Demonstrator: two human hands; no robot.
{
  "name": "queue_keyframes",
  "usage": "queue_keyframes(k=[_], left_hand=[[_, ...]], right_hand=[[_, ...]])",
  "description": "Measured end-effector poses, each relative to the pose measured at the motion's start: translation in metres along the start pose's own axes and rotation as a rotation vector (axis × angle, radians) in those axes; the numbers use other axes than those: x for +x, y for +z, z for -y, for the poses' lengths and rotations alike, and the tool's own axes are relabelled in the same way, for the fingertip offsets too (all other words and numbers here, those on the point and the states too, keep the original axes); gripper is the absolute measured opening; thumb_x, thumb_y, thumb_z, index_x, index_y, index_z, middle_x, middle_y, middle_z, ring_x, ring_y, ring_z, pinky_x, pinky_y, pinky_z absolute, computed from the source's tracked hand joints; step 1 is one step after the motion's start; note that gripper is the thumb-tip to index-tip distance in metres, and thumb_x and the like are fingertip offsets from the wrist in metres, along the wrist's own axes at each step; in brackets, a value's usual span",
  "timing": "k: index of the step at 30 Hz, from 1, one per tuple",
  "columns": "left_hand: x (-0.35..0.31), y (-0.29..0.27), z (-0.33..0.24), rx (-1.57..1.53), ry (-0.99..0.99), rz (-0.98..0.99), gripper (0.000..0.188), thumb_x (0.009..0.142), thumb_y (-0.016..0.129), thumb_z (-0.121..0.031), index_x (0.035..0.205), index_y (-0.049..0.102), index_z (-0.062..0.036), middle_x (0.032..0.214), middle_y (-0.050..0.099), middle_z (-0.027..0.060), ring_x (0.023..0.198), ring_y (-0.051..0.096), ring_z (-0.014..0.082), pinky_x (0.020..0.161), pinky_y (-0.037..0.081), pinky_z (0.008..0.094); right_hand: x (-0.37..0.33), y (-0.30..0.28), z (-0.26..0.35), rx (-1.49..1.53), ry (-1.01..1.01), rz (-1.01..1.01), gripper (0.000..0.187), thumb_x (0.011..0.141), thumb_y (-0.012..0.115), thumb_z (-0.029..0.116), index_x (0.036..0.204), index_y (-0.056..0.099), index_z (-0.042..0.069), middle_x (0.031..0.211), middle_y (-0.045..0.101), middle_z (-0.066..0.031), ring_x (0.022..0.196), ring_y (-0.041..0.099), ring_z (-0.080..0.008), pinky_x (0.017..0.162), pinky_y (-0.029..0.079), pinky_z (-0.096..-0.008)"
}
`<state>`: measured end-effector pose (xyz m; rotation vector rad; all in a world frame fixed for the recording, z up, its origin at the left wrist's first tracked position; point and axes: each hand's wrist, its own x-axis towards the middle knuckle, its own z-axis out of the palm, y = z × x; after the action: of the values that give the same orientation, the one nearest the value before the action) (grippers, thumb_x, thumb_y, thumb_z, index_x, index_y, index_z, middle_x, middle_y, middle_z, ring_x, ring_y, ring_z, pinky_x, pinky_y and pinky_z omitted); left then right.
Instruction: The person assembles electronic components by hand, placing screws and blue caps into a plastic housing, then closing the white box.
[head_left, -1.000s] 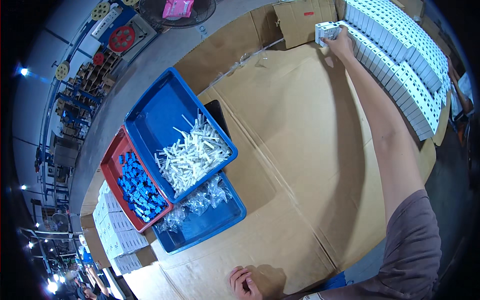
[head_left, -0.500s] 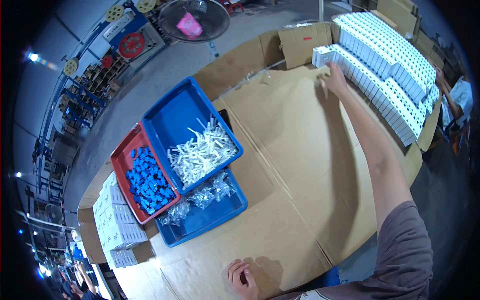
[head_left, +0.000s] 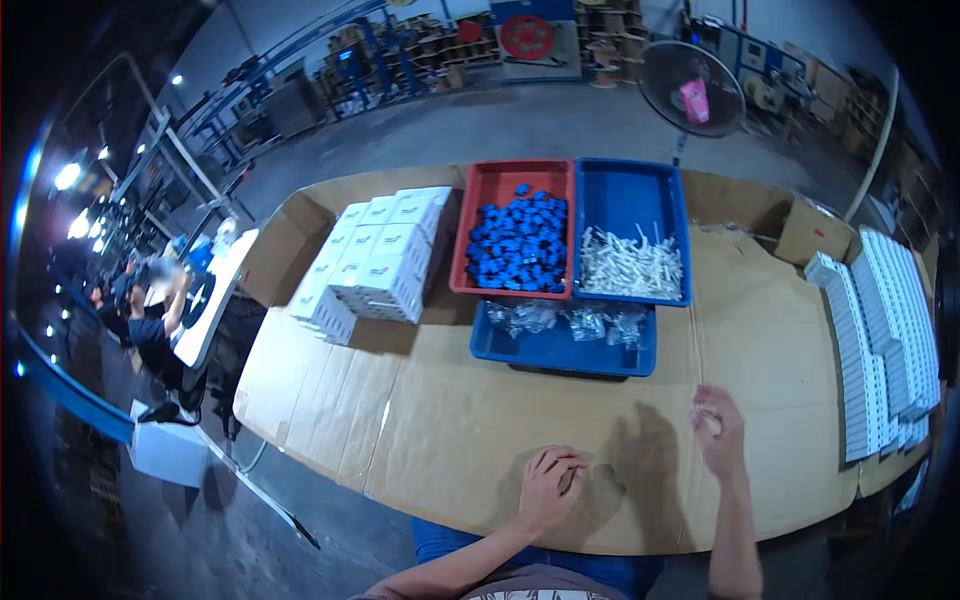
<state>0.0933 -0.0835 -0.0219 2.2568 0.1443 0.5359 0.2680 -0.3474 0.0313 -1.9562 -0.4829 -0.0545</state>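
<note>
My left hand [head_left: 550,492] rests at the near edge of the cardboard-covered table [head_left: 460,420], its fingers curled toward the thumb and nothing visible between them. To its right, my right hand [head_left: 718,430] hovers over the cardboard with bent fingers; a pale patch shows at the fingers, too small to name. Beyond the hands, a blue tray [head_left: 562,358] contains clear plastic bags [head_left: 588,324]. Behind it stand a red tray [head_left: 464,230] of small blue parts [head_left: 518,243] and another blue tray [head_left: 628,185] of white stick-like parts [head_left: 630,265].
White boxes [head_left: 375,255] are stacked at the left. Long rows of narrow white boxes [head_left: 885,330] line the right side. Cardboard walls [head_left: 735,200] edge the table's far side. A fan [head_left: 692,90] stands beyond; a co-worker [head_left: 150,325] sits at the far left.
My right hand has left the far end of the narrow white boxes and come back toward my body. The view has swung left. My left hand stays low over the table, fingers still curled.
</note>
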Motion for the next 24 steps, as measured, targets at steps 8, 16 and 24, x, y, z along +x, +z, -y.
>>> queue_keyframes(k=[8,16,24], left_hand=[[-0.023,-0.017,0.013,-0.429,-0.214,0.117,0.013,0.093,0.068,-0.008,0.105,0.071,-0.0058,0.108,0.070,0.0112,0.106,0.063,0.0318,0.096,0.049,0.0412],[-0.047,-0.103,0.047,-0.151,0.245,0.407,0.020,0.094,0.070,-0.016,0.112,0.068,-0.0074,0.110,0.066,0.0116,0.108,0.061,0.0323,0.095,0.047,0.0422],[-0.031,-0.286,0.197,0.110,0.064,0.166,0.061,0.091,0.075,-0.036,0.141,0.057,-0.0058,0.128,0.065,0.0188,0.121,0.059,0.0390,0.105,0.044,0.0484]], right_hand=[[-0.056,0.098,0.062,0.416,0.275,0.093,0.016,0.099,0.065,0.000,0.115,0.069,-0.002,0.110,0.073,-0.0081,0.101,0.070,-0.0151,0.089,0.055,-0.0280],[-0.052,0.144,0.103,0.351,0.309,0.219,0.014,0.100,0.066,0.004,0.112,0.071,-0.001,0.102,0.074,-0.0068,0.094,0.071,-0.0138,0.086,0.055,-0.0281],[0.085,0.165,0.221,-0.167,-0.183,0.389,0.014,0.097,0.071,0.006,0.109,0.071,-0.001,0.097,0.075,-0.0103,0.092,0.072,-0.0168,0.086,0.056,-0.0322]])
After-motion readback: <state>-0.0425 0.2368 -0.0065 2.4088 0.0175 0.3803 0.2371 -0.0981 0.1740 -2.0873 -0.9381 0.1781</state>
